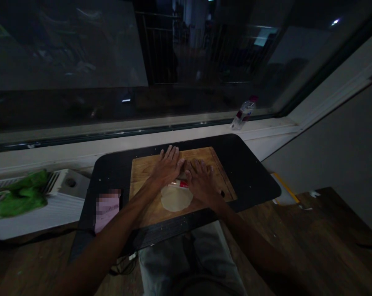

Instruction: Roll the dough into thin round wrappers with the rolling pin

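A pale round sheet of dough [176, 199] lies on a wooden board [142, 172] on a small black table [250, 172]. Both my hands lie flat, fingers stretched out, on a white roller with a red band [180, 184] at the far edge of the dough. My left hand [167, 165] presses its left part and my right hand [201, 181] presses its right part. The hands hide most of the roller.
A phone [107, 209] lies at the table's left edge. A plastic water bottle [244, 114] stands on the window sill at the back right. A green cloth [22, 196] lies on a white radiator to the left. My knees are under the table.
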`<state>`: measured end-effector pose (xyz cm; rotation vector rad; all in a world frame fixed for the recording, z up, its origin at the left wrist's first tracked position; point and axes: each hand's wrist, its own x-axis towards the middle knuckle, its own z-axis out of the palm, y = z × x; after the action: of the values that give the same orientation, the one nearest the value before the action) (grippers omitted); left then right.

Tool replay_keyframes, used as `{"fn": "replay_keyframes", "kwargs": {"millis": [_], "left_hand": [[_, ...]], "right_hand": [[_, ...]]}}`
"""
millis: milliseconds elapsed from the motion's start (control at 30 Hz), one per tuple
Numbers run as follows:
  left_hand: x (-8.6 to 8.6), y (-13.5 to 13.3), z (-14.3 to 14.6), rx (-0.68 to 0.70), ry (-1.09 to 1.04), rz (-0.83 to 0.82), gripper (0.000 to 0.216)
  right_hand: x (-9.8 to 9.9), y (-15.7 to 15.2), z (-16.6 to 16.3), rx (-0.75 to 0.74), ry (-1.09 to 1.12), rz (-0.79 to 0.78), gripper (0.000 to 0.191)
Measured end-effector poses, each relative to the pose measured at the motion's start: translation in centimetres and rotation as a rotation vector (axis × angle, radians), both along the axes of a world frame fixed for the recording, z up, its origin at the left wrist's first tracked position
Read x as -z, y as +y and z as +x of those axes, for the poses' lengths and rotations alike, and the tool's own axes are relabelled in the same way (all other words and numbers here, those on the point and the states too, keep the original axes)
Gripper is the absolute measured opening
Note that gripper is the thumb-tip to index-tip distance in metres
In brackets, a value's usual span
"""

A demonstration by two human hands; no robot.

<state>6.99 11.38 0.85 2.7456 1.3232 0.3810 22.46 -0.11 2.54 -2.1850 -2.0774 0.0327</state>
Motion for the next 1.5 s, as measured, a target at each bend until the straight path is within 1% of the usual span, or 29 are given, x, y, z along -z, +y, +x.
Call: {"fn": "replay_keyframes", "kwargs": {"millis": [100, 200, 367, 500, 633, 733, 833, 1000, 1167, 1300, 1500], "left_hand": [[0.1, 0.2, 0.1, 0.020, -0.010, 0.012, 0.067], [0.2, -0.6, -0.5, 0.034, -0.014, 0.027, 0.067], [0.1, -3.5, -2.1, 0.024, -0.027, 0.073, 0.065], [0.1, -6.2, -3.2, 0.005, -0.040, 0.120, 0.064], [0.0, -8.5, -3.4, -0.071, -0.054, 0.137, 0.063], [-0.1, -9.0, -2.8, -0.113, -0.067, 0.126, 0.062], [-0.2, -8.5, -2.2, -0.138, -0.081, 0.105, 0.064], [-0.1, -6.7, -1.5, -0.146, -0.119, 0.098, 0.066], [-0.6, -4.6, -0.5, -0.146, -0.076, 0.083, 0.068], [-1.0, -2.6, 0.5, -0.112, -0.090, 0.085, 0.069], [-1.4, 0.3, 1.9, -0.056, -0.095, 0.099, 0.068]], "right_hand": [[0.2, -0.1, -0.1, 0.022, -0.006, 0.045, 0.059], [0.2, -1.3, -1.0, 0.078, -0.005, 0.099, 0.061], [0.3, -3.9, -3.1, 0.108, 0.004, 0.115, 0.061], [1.0, -5.5, -4.1, 0.133, 0.021, 0.158, 0.061], [1.5, -5.5, -4.4, 0.145, 0.056, 0.203, 0.062], [1.4, -4.7, -4.1, 0.145, 0.060, 0.193, 0.063], [1.3, -3.8, -3.7, 0.137, 0.052, 0.191, 0.063], [1.4, -2.2, -2.9, 0.109, 0.052, 0.214, 0.064], [1.0, -0.5, -2.3, 0.119, 0.031, 0.144, 0.062], [0.7, 1.2, -1.7, 0.116, 0.062, 0.125, 0.062], [-0.4, 4.0, -0.3, 0.130, 0.109, -0.053, 0.060]]}}
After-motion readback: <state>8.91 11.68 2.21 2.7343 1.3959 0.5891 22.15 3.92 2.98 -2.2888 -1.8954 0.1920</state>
